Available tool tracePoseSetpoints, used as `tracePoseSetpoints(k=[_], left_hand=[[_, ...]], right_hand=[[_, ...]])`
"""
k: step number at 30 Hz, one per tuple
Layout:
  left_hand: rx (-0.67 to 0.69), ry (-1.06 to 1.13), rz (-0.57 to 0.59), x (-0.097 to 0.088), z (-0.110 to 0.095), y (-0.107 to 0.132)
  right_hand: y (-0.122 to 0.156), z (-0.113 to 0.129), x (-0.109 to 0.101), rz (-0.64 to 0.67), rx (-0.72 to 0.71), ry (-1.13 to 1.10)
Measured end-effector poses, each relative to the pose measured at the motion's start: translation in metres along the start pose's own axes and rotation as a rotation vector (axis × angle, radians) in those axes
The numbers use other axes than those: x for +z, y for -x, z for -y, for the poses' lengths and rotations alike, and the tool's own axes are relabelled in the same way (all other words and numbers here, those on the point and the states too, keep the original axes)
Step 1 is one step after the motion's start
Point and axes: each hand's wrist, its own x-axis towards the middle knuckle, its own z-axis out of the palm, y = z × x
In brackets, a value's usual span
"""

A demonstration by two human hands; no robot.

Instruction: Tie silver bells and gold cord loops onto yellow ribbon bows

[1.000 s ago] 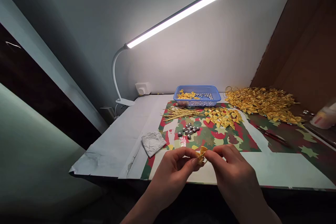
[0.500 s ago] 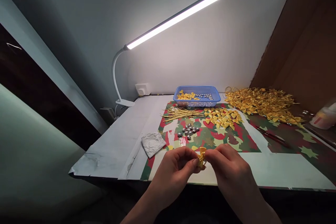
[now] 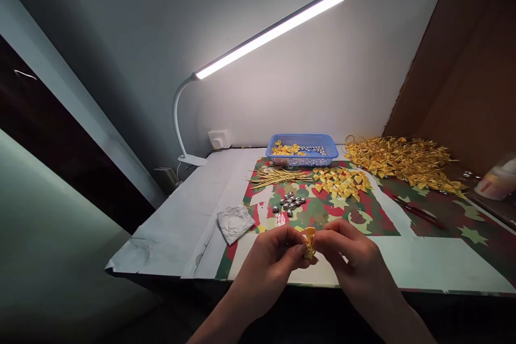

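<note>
A small yellow ribbon bow (image 3: pixel 309 234) is pinched between my two hands above the table's front edge. My left hand (image 3: pixel 278 255) grips its left side between thumb and fingers. On the other side, the fingertips of my right hand (image 3: pixel 349 247) close on the bow's middle; what else they pinch there is hidden. Beyond the hands lie several silver jingle bells (image 3: pixel 291 203) in a loose cluster. Gold twist ties (image 3: pixel 278 176) are spread behind the bells, with a heap of yellow bows (image 3: pixel 342 181) to their right.
A blue basket (image 3: pixel 302 160) with bows and bells stands against the wall. To its right is a large gold pile (image 3: pixel 399 161). Dark tweezers or scissors (image 3: pixel 419 210) lie at right, a white bottle (image 3: pixel 497 180) beyond. A folded white cloth (image 3: pixel 235 223) and a lamp (image 3: pixel 191 160) are left.
The bow has turned slightly between my fingers, and my right hand has shifted a little to the left. The camera view has tilted very slightly; other things stay put.
</note>
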Motion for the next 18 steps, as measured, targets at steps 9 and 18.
tracePoseSetpoints(k=[9, 18], left_hand=[[0.096, -0.126, -0.1, 0.004, 0.024, -0.035], [0.138, -0.221, -0.137, 0.008, 0.033, -0.039]], right_hand=[[-0.011, -0.015, 0.027, -0.151, -0.011, 0.1], [-0.004, -0.021, 0.042, -0.164, -0.048, 0.283]])
